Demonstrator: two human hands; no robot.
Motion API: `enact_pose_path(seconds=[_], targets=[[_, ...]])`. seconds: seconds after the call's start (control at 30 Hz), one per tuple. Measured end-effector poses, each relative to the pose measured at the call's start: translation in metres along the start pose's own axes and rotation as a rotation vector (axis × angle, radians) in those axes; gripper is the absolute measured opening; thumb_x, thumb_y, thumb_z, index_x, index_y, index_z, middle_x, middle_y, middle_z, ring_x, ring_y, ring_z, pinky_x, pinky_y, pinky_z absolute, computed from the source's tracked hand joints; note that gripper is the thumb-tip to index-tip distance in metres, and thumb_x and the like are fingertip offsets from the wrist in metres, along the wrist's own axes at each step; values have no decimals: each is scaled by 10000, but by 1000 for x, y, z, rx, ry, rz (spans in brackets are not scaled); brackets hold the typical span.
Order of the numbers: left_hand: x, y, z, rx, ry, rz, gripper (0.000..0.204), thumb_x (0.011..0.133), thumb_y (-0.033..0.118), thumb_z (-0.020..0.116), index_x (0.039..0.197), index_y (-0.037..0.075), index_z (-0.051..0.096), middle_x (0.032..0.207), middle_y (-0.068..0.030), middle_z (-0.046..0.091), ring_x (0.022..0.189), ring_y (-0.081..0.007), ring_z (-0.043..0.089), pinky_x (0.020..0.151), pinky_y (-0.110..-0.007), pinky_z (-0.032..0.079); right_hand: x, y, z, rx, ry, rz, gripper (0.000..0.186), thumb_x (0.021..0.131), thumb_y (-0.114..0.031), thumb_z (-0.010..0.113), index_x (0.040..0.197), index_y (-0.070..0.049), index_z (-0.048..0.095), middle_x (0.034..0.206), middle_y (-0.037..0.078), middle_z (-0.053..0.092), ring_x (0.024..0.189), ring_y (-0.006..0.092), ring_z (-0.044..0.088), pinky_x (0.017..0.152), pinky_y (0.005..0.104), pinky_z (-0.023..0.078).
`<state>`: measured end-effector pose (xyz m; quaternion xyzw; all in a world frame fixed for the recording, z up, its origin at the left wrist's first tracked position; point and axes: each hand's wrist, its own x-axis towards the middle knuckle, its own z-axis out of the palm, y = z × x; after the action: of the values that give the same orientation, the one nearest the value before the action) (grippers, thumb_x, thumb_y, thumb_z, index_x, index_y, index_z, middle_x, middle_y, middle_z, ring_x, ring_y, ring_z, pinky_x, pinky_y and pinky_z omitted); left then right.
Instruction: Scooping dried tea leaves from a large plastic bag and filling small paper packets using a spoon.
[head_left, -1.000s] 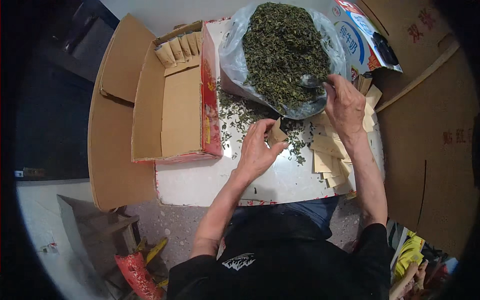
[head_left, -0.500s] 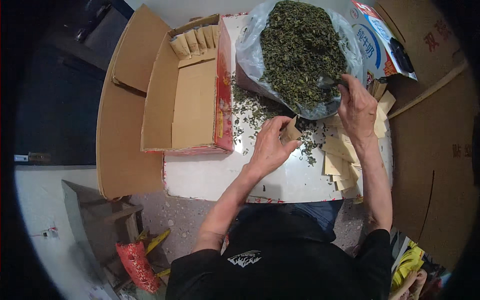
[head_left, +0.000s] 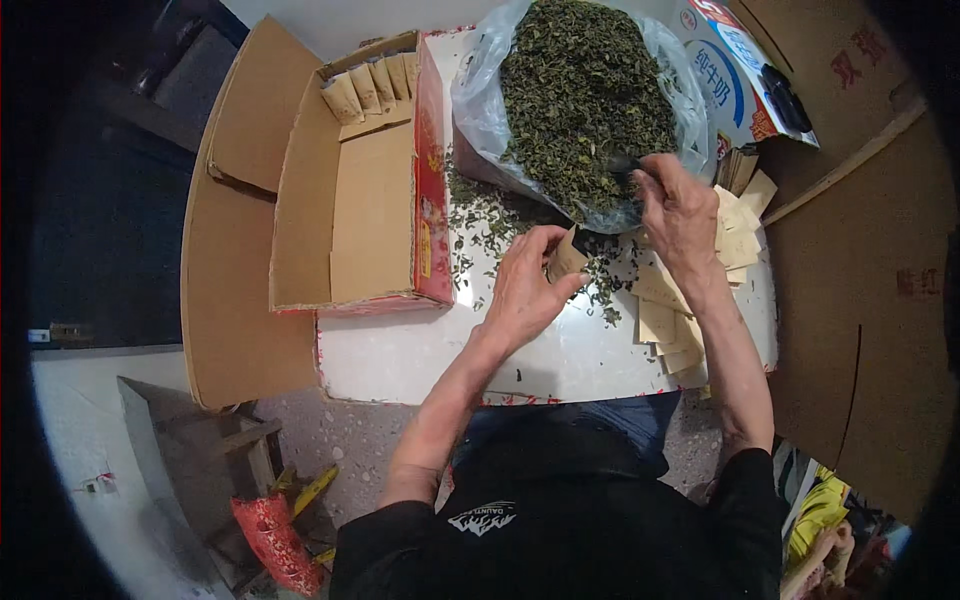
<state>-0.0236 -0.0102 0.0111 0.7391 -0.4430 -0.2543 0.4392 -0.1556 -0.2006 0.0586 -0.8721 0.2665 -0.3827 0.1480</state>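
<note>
My left hand [head_left: 520,285] holds a small kraft paper pouch [head_left: 565,258] upright between fingers and thumb at the table's middle. My right hand [head_left: 680,210] grips a dark scoop [head_left: 625,165] at the lower right of a clear plastic bag [head_left: 480,110] full of dried green leaves [head_left: 575,85]; the scoop's end is among the leaves, partly hidden by them. Loose leaves [head_left: 490,220] lie below the bag. A pile of flat paper pouches [head_left: 665,340] lies beside my right forearm. At the left stands an open cardboard box [head_left: 365,230] with several upright pouches [head_left: 370,90] at its back.
The white table [head_left: 400,360] has cardboard panels [head_left: 225,280] at its left and a large cardboard surface [head_left: 860,280] at its right. A printed carton [head_left: 740,80] is at the back right. A person's hands [head_left: 830,550] show at the lower right; a red patterned item [head_left: 270,540] lies lower left.
The whole view has shifted slightly with the camera. My right hand has moved a little with the scoop at the bag's edge. My left hand still holds the pouch.
</note>
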Motion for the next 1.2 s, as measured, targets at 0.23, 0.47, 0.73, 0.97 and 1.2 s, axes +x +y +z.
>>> enact_pose_path(seconds=[0.23,0.47,0.73,0.97,1.2], targets=[[1,3,-3,-22,23,23,593,832,158,869,1347,4,618,1227,-177,705,1093,-303,719,963,-415,585,-3,3,13,286,3,364,108,1025,-109,723,1078,-16,734,850,69,791,743,128,775,651,290,603],[5,0,-1,-18,51,58,595,816,141,886,1324,6,608,1208,-185,685,1097,-322,692,974,-421,572,0,4,20,277,-11,378,104,1033,-98,706,1082,-16,749,869,52,786,752,111,764,646,272,603],[12,-1,-5,9,57,40,636,806,128,902,1354,9,601,1250,-189,706,1132,-302,729,996,-411,591,-3,3,13,456,12,545,121,1041,-86,700,1104,3,750,925,38,778,769,106,742,661,258,610],[15,-10,-5,42,77,51,639,804,143,905,1354,17,605,1230,-185,716,1127,-296,730,990,-405,589,-5,-9,-2,458,14,545,127,1045,-75,693,1113,19,744,936,51,775,764,100,728,658,250,603],[16,-14,-6,39,50,4,629,808,148,899,1349,11,609,1227,-177,723,1126,-285,725,985,-397,576,-17,-16,-18,507,-8,537,131,1047,-68,698,1128,27,734,926,66,769,765,104,727,663,257,595]])
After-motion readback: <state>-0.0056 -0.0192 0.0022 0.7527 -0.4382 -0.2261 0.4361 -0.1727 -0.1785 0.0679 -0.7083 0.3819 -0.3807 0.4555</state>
